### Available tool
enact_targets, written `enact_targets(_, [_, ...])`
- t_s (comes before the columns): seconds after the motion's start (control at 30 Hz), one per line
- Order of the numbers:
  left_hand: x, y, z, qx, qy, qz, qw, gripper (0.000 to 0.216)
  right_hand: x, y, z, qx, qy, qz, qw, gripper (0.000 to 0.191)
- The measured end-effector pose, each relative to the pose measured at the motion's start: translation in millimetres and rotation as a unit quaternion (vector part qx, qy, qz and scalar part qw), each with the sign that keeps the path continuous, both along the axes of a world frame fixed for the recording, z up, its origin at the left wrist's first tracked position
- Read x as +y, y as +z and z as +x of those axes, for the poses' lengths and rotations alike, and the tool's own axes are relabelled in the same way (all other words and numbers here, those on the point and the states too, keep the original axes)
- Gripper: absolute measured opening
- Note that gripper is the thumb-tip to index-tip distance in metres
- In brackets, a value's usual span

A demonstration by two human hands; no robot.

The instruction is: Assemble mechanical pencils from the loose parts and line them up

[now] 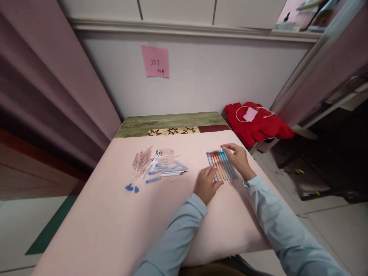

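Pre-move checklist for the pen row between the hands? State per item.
1. pen row lying side by side: ok.
2. left hand touching the row's near end: ok.
3. right hand open, fingers over the row's right edge: ok.
4. left hand gripping a pen: cannot tell.
5. loose pen parts apart from the row: ok.
6. blue caps grouped beside the parts: ok.

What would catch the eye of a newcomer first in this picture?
First, both hands at the neat row of pens on the right of the pink table: the left hand at its near end, the right hand on its far right side. Then the loose heap of pen parts further left, the pink note on the wall, and the red cloth past the table's right corner.
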State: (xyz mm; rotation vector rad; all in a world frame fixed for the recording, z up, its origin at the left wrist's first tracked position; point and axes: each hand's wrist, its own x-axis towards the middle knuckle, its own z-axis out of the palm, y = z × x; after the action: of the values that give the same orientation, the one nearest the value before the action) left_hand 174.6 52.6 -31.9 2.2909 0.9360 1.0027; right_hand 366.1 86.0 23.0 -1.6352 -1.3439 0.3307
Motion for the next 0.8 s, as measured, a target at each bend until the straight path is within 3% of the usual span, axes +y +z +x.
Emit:
enact_targets(0.13, [-6.7,5.1,-1.3,-0.044,0.025,0.023,0.998,0.033,-35.3,-5.1,-21.4,0.146,-0.047,0.061,0.986,0.034])
enact_targets(0.3, [-15.2,8.4,-31.2,-0.109,0.071,0.069,0.989,0.027,-54.8,-7.6,-68.4,0.233,0.01,0.055,0.971,0.034])
enact_targets(0.43, [-15.4,14.8,-90.6,-0.12,0.159,0.11,0.974,0.02,-50.6,-8.9,-112.8,0.22,0.075,0.017,0.972,0.033])
enact_targets(0.6, [-13.0,20.7,-180.1,-0.126,0.332,0.129,0.926,0.014,-34.2,-12.8,-165.3,0.188,0.097,-0.002,0.977,0.029])
enact_targets(0.7, [-14.7,16.0,-217.9,-0.141,0.424,0.127,0.885,0.013,-27.3,-19.7,-191.1,0.153,0.081,0.011,0.985,0.028])
enact_targets(0.8, [-15.3,9.2,-236.3,-0.17,0.471,0.123,0.857,0.013,-25.2,-31.7,-206.0,0.064,0.033,0.044,0.996,0.026])
